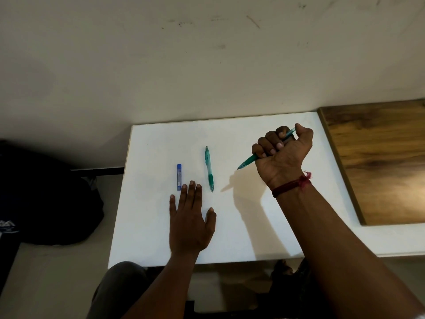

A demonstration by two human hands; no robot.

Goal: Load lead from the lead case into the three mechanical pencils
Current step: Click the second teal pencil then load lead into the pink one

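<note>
Right hand (pixel 284 148), right of centre, curling in fist round green pencil (pixel 247 162), tip pointing lower left. Left hand (pixel 190 217) lying flat on table (pixel 156 238), fingers straight, holding nothing. Lead case (pixel 179 177) lying just beside its fingertips; second pencil (pixel 208 169) lying at centre.

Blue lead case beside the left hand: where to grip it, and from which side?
Probably pinch the lead case across its long narrow sides near the middle, coming down from above: it lies flat on the white table, long axis pointing away, both sides clear. The left hand is nearest.
</note>
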